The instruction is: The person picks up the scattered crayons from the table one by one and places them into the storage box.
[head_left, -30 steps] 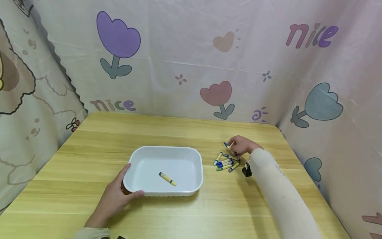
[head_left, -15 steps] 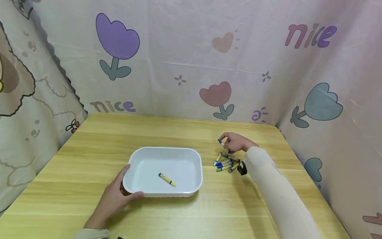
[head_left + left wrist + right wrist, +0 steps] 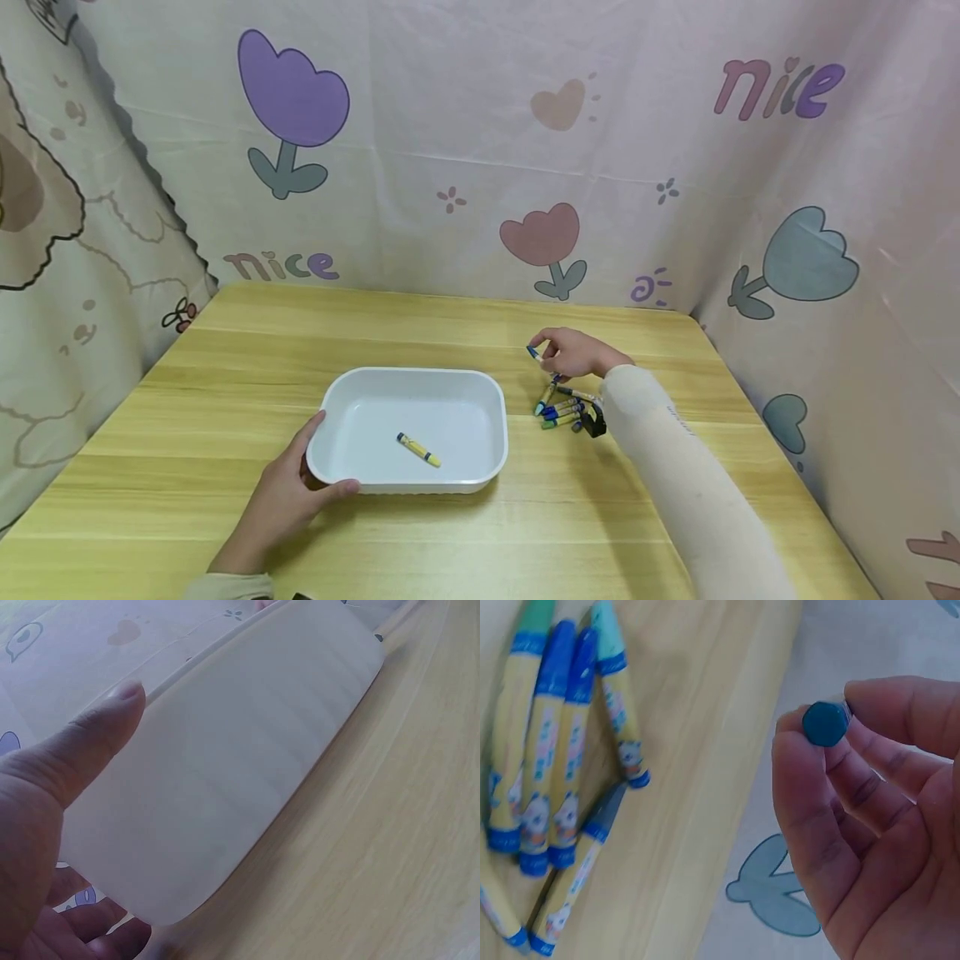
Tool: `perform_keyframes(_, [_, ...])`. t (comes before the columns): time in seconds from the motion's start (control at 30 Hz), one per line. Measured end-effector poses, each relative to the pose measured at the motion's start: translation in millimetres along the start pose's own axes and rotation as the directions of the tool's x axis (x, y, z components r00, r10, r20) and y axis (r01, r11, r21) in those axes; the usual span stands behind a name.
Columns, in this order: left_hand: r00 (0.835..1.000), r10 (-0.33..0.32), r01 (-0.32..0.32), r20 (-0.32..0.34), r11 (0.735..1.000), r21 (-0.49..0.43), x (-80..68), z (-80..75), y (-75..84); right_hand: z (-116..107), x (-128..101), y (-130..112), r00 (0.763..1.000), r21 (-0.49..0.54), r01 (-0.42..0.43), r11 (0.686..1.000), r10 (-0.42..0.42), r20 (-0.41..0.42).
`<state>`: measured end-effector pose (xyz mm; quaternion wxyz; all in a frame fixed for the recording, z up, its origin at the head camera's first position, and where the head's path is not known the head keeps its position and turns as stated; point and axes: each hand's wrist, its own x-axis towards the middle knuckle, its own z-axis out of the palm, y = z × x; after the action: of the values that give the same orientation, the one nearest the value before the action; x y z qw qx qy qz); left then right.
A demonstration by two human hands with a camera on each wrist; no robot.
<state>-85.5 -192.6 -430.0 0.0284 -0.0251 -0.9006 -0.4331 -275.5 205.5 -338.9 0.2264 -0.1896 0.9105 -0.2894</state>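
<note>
With thumb and fingertips, my right hand (image 3: 577,352) pinches a blue-tipped crayon (image 3: 533,352) above the table, over the far side of a small crayon pile (image 3: 562,412). In the right wrist view the crayon's dark teal end (image 3: 826,724) points at the camera. My left hand (image 3: 288,492) grips the near left corner of a white plastic tray (image 3: 420,488), its thumb (image 3: 112,720) against the front wall and its fingers round the left side. Inside the tray lies one yellow crayon (image 3: 418,450).
Several crayons in yellow wrappers (image 3: 547,750), with green, blue and light teal tips, lie close together right of the tray. The wood-grain table (image 3: 225,375) ends at a hanging printed cloth (image 3: 420,125) behind and at the sides.
My right hand has moved left with the pinched crayon, from the pile's right side to above its far left part. The left hand and tray have stayed in place.
</note>
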Motion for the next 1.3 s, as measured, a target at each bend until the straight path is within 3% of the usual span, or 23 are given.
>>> perform_keyframes(0.33, [1.0, 0.0, 0.0, 0.001, 1.0, -0.003, -0.3, -0.1, -0.9, 5, 7, -18, 0.997, 0.015, 0.054, 0.998, -0.055, 0.052])
perform_keyframes(0.7, [1.0, 0.012, -0.012, -0.004, 1.0, -0.006, -1.3, 0.1, -0.2, 10, 11, -37, 0.992, 0.083, 0.04, 0.996, -0.049, 0.113])
perform_keyframes(1.3, [1.0, 0.0, 0.0, 0.011, 1.0, 0.011, -0.3, -0.3, -0.6, 29, 24, -61, 0.978, 0.095, 0.05, 0.994, -0.068, 0.198])
